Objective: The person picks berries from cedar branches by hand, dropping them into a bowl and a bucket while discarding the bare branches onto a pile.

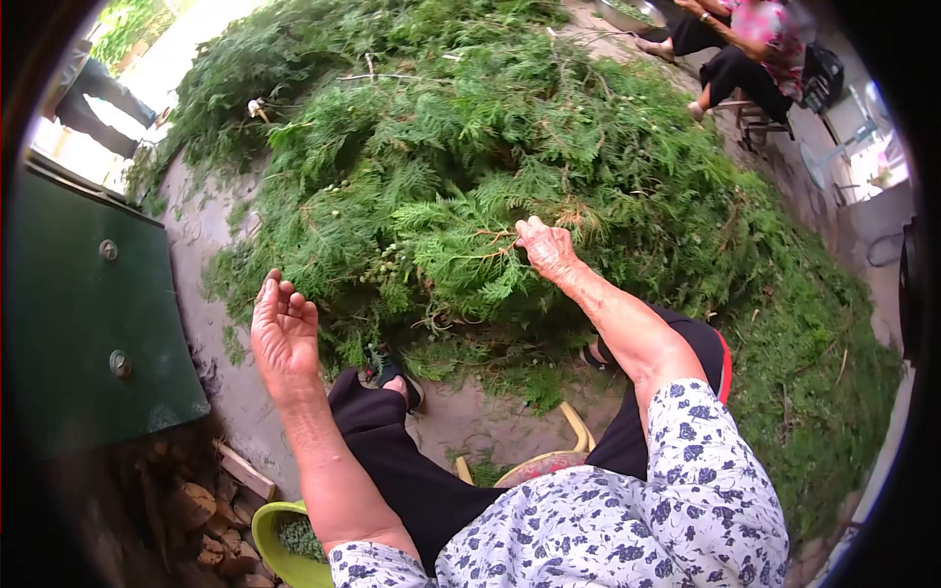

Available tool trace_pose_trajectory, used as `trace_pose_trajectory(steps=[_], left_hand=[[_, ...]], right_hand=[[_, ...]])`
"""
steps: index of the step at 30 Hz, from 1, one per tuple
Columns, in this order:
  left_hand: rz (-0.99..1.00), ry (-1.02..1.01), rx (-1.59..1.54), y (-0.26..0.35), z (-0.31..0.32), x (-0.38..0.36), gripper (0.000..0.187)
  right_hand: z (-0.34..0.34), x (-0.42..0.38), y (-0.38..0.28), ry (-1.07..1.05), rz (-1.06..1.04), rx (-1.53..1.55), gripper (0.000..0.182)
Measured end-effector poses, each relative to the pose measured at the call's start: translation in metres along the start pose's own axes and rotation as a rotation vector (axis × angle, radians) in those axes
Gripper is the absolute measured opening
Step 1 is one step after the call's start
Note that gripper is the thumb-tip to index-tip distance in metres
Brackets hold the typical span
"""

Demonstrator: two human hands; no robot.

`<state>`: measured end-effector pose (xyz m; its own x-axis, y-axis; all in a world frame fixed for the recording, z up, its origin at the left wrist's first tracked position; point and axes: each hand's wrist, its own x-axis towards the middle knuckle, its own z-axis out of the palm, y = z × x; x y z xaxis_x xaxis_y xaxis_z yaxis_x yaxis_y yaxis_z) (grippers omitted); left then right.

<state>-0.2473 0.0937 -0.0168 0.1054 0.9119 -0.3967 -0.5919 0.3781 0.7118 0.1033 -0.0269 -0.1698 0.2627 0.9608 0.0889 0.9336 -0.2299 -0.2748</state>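
Observation:
My right hand (547, 247) is closed on the reddish stems of a leafy green sprig (466, 250), which points left over the large pile of evergreen branches (421, 137). To the left, my left hand (286, 328) is raised, palm up with its fingers a little curled and apart, and nothing shows in it. It is at the pile's lower left edge, over the grey floor. Below my left forearm, a yellow-green bowl (270, 549) holds small pale green pieces.
A dark green metal panel (88, 304) stands at left, with firewood (191, 505) below it. At upper right a person (750, 49) sits near a metal basin (627, 14). Another person's legs (103, 103) show at upper left. A yellow chair frame (578, 426) is beneath me.

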Motion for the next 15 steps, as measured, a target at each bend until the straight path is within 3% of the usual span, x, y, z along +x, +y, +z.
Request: trace_pose_trajectory(steps=[3, 8, 11, 15], left_hand=[[-0.001, -0.010, 0.020, -0.006, 0.003, 0.000, 0.019], [-0.037, 0.015, 0.004, -0.018, 0.015, -0.004, 0.015], [-0.048, -0.015, -0.008, -0.023, 0.027, -0.011, 0.014], [-0.078, 0.002, -0.015, -0.030, 0.037, -0.014, 0.013]], right_hand=[[-0.020, -0.009, 0.005, -0.024, -0.100, -0.185, 0.009], [-0.042, -0.015, 0.003, -0.047, -0.065, -0.102, 0.010], [-0.033, -0.005, 0.005, -0.138, -0.097, 0.077, 0.025], [-0.027, 0.038, 0.002, -0.201, -0.096, 0.087, 0.038]])
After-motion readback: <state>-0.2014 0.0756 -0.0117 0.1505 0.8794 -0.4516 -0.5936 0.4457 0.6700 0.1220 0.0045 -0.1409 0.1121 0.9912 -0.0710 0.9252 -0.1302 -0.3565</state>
